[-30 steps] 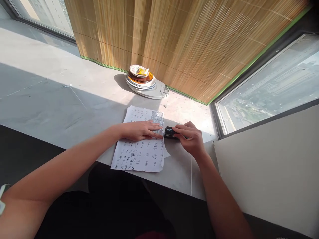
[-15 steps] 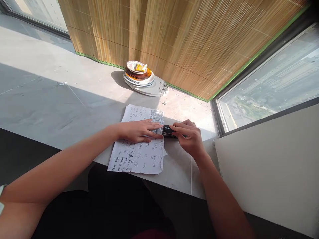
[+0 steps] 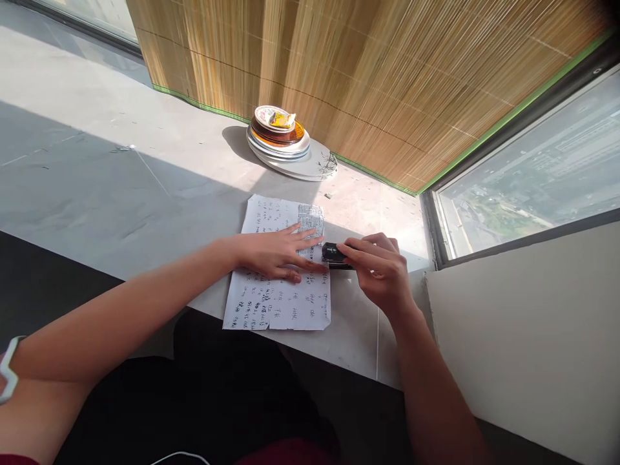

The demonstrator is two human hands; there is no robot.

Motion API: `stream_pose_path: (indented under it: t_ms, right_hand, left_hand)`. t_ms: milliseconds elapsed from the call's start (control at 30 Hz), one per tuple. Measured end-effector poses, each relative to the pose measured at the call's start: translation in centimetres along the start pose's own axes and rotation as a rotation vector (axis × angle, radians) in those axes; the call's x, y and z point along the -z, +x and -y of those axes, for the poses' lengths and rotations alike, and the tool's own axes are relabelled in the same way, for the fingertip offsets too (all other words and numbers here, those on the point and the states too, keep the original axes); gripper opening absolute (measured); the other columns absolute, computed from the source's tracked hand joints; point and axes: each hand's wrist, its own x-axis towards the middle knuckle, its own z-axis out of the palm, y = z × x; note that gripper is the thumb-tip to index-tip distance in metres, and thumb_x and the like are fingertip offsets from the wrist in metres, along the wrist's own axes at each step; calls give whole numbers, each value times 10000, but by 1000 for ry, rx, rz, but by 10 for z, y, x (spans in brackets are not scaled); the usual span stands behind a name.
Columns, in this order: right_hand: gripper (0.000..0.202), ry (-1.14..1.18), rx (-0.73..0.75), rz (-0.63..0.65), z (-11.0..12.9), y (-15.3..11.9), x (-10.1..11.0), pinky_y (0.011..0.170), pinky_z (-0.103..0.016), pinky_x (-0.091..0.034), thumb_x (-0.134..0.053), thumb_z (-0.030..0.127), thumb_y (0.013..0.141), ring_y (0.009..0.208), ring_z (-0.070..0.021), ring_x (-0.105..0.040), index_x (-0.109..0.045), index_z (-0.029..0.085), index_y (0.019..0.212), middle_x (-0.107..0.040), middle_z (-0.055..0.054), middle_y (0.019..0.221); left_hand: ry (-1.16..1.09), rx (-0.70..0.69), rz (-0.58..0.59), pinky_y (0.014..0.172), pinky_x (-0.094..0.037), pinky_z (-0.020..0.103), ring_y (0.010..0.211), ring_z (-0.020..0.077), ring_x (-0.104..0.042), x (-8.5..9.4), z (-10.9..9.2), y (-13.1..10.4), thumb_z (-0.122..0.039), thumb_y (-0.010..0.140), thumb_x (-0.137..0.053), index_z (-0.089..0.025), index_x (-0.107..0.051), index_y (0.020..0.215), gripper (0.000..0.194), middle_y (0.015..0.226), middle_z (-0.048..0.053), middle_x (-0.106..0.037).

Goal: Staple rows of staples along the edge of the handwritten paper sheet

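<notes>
A sheet of paper (image 3: 276, 303) with handwriting and a small printed patch lies near the front edge of the grey stone surface. My left hand (image 3: 278, 254) rests flat on it, fingers spread towards its right edge. At that edge is a black stapler (image 3: 334, 253), its front end against the paper. My right hand (image 3: 380, 268) grips the stapler from the right, with the fingers over its top; its rear part is hidden by the hand.
Behind the paper stands a stack of plates (image 3: 278, 145) with a yellow packet (image 3: 281, 121) on top. A bamboo blind (image 3: 339, 77) hangs behind it. A window (image 3: 533, 174) and white wall (image 3: 527, 329) bound the right side.
The view has shifted slightly, so the scene sits a little further right. The paper looks squarer, and the corner that stuck out under its right edge no longer shows. Both hands keep their places.
</notes>
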Motion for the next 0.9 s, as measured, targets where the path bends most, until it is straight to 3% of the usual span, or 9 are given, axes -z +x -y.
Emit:
stream_pose_path:
  t_ms: [200, 367, 567, 767, 900]
  right_hand:
    - [436, -8, -43, -18, 8, 2, -9, 955, -523, -501, -601, 141, 996, 1006, -280, -659, -774, 428, 1275, -815, 10, 1125]
    - [539, 73, -65, 135, 9, 5, -14, 996, -494, -545, -604, 168, 993, 1129, -280, -693, -658, 431, 1461, -753, -35, 1242]
    - [567, 20, -105, 82, 8, 4, -24, 961, -473, -535, -528, 100, 1003, 1068, -261, -693, -679, 429, 1440, -744, -46, 1173]
    - [563, 33, -129, 49, 9, 5, -25, 875, -444, -576, -506, 96, 1001, 1051, -267, -625, -702, 419, 1418, -708, -72, 1132]
    - [575, 53, -127, 70, 8, 5, -26, 877, -452, -581, -490, 91, 999, 1042, -264, -613, -704, 424, 1417, -699, -72, 1134]
  left_hand:
    - [-68, -72, -57, 1345, -192, 576, 1590, 378, -352, -4, 0, 2, -415, 942, -772, -466, -669, 1453, 524, 1664, -17, -488]
    - [-109, -40, -70, 1357, -192, 552, 1591, 380, -350, -7, 4, 2, -436, 898, -823, -447, -677, 1452, 573, 1660, -26, -489]
    - [-103, -49, -65, 1357, -186, 550, 1605, 380, -321, -7, 5, 1, -454, 914, -795, -452, -681, 1445, 543, 1656, -27, -495]
    - [-168, -39, -138, 1335, -267, 514, 1570, 378, -388, -8, 5, 1, -479, 853, -849, -467, -737, 1356, 515, 1616, -51, -537]
    - [-106, -42, -75, 1346, -213, 532, 1586, 385, -352, -7, 4, 1, -497, 899, -786, -448, -710, 1403, 512, 1629, -27, -524]
